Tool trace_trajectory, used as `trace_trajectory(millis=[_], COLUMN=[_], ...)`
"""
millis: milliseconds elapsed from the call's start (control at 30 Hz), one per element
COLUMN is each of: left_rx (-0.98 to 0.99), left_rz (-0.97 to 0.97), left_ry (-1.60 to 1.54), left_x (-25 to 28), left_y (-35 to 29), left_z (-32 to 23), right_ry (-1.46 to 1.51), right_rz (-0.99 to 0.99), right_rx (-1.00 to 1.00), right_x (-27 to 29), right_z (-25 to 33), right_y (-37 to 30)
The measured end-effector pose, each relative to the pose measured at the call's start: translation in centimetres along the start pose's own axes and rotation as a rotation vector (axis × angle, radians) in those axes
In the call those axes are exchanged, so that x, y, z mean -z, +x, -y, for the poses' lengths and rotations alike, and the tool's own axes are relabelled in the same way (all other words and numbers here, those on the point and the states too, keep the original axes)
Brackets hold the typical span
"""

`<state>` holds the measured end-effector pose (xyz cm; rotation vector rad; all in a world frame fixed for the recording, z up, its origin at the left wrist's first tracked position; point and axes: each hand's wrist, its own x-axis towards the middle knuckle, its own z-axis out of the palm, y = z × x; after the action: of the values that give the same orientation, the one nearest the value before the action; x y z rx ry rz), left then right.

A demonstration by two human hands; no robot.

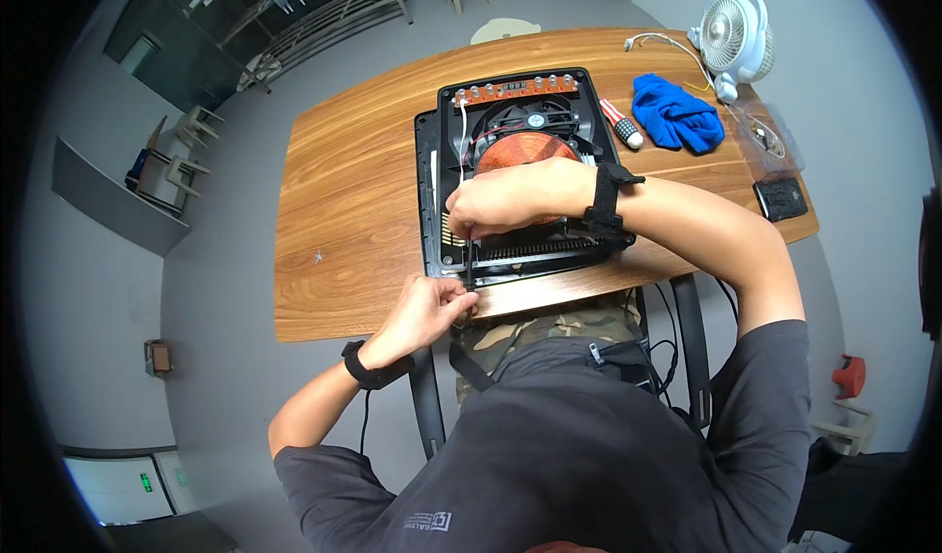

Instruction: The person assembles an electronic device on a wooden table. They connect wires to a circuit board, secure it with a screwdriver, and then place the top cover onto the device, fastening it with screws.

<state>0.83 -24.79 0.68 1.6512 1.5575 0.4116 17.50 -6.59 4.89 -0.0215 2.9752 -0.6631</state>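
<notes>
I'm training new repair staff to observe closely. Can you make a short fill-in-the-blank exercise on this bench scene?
1. The opened black appliance lies on a ____ table.
2. The right hand holds a slim dark ____ upright.
3. The crumpled cloth is ____.
4. The small white ____ stands beyond the cloth.

Missing words: wooden; screwdriver; blue; fan

One cooker [520,170], one fan [734,35], two screwdrivers [621,124].
</notes>
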Motion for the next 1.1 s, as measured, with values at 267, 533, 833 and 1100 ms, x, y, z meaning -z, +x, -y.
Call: trace_trajectory(millis=[267, 533, 833, 1100], left_rx=[0.032, 0.049, 0.064, 0.038], left_rz=[0.007, -0.065, -0.086, -0.048], left_ry=[-0.435, -0.426, -0.38, -0.405], left_x=[-0.9, -1.7, -1.4, -1.7], left_y=[1.0, 1.6, 1.2, 1.1], left_z=[2.0, 1.3, 0.3, 0.7], right_ry=[0.018, 0.032, 0.052, 0.011], right_rz=[-0.092, -0.127, -0.09, -0.203], right_rx=[-0.015, 0.032, 0.011, -0.001], right_x=[0.2, -1.0, -1.4, 0.2], right_z=[-1.7, -2.0, -2.9, -2.8], right_y=[0.1, -0.1, 0.5, -0.6])
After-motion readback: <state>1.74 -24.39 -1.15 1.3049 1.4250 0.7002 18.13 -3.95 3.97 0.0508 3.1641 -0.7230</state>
